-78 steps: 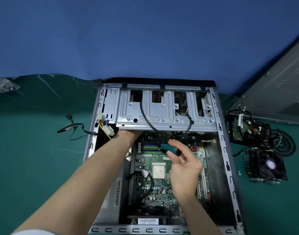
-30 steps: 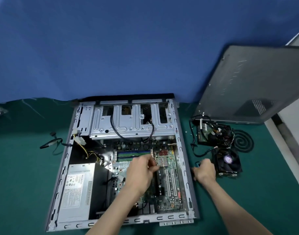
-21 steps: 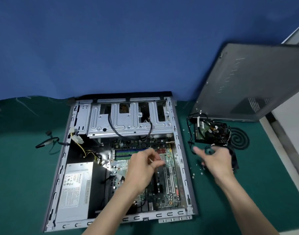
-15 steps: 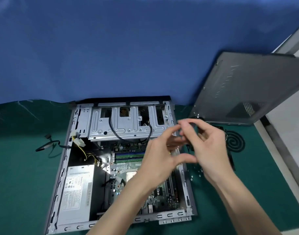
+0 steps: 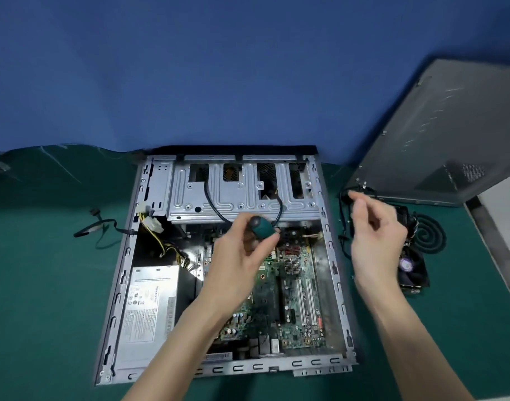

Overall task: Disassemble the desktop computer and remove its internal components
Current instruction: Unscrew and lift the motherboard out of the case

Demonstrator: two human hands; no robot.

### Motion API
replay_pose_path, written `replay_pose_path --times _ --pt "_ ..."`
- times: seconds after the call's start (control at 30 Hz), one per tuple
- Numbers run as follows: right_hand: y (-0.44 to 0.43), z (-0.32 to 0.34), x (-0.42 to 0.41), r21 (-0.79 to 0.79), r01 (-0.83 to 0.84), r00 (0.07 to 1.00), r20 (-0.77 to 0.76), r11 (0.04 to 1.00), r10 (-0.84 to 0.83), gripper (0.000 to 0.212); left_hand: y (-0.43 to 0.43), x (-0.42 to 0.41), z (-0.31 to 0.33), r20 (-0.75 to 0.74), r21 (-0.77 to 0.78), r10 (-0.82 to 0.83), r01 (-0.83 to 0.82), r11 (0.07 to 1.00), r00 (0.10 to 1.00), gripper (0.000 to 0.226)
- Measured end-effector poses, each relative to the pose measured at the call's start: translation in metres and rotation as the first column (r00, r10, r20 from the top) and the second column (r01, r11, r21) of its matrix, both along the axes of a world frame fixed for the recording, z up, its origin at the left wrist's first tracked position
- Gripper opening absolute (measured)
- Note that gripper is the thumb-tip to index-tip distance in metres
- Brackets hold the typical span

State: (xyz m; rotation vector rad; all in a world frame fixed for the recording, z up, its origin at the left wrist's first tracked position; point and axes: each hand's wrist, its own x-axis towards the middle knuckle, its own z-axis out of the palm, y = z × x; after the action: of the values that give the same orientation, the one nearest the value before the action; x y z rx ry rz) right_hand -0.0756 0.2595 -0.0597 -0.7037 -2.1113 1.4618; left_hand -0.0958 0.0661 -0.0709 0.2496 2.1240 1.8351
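On the desk (image 5: 45, 285), the open computer case (image 5: 123, 273) holds one motherboard (image 5: 294, 285), one power supply (image 5: 146, 308) and one drive cage (image 5: 242, 195). The left hand (image 5: 236, 264) grips a teal screwdriver (image 5: 262, 227) above the motherboard; the right hand (image 5: 375, 235) hovers beside the case, fingers loose, empty.

Drive cage (image 5: 242, 198), black cable (image 5: 206, 192) cover motherboard (image 5: 294, 328) far end; near end open.
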Motion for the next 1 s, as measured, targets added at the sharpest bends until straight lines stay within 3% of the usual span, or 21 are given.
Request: replay_pose_path --times 0.1,0.2,0.4,0.6,1.0 --pt "0.012 -0.035 0.015 -0.111 -0.098 0.948 0.293 0.989 0.127 0.031 0.006 0.009 -0.024 0.056 -0.03 0.001 0.0 1.0 0.998 0.023" --pt "0.009 -0.056 0.024 -0.194 -0.168 0.889 0.394 0.966 0.234 0.065 0.02 0.012 -0.046 0.106 -0.011 -0.008 0.009 1.0 0.994 0.015" --pt "0.01 -0.066 0.022 -0.182 -0.158 0.891 0.398 0.971 0.22 0.07 0.044 0.004 -0.067 0.051 -0.112 0.05 -0.044 0.993 0.997 0.017" --pt "0.013 -0.07 0.023 -0.202 -0.132 0.896 0.395 0.97 0.204 0.069 0.049 0.012 -0.08 0.019 -0.077 -0.034 0.036 0.996 0.999 0.017" --pt "0.013 -0.073 0.024 -0.193 -0.142 0.909 0.363 0.971 0.205 0.074 0.052 0.01 -0.09 0.016 -0.018 -0.015 0.015 1.0 1.0 0.015"
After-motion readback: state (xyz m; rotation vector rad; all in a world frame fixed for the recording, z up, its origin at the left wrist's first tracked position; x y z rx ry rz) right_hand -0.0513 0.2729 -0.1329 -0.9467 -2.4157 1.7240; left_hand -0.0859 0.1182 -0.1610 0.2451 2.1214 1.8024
